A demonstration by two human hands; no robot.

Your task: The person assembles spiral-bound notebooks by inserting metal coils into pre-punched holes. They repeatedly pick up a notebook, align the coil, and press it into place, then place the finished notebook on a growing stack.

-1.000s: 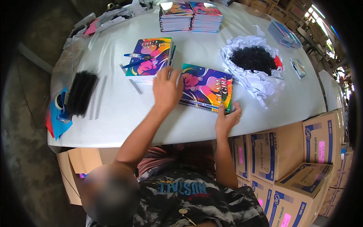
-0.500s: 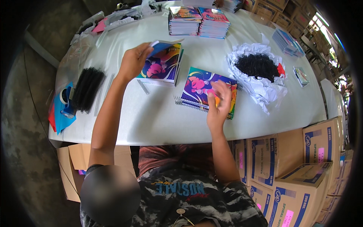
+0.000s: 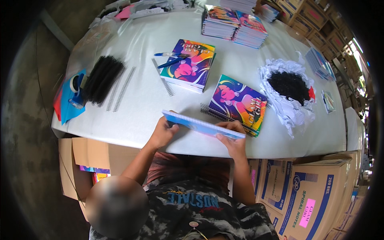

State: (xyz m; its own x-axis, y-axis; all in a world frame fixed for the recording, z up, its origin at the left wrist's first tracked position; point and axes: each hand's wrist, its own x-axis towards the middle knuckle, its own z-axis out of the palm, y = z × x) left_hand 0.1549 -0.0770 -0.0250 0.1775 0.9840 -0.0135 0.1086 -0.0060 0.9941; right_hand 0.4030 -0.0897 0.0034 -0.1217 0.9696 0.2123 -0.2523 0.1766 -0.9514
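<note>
Gripping a thin blue-edged pad [image 3: 203, 126] edge-on, my left hand [image 3: 162, 134] clasps its left end and my right hand [image 3: 233, 141] pinches its right end, over the white table's [image 3: 140, 108] near rim. Just beyond the pad lies a colourful notebook [image 3: 239, 104]; farther left, another notebook [image 3: 189, 65] with pens [image 3: 170, 59]. Black coils [image 3: 102, 79] sit far left.

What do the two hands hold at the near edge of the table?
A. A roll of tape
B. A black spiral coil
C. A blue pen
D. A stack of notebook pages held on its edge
D: the left hand and the right hand grip the two ends of a thin notebook block that stands on its edge on the white table.
</note>
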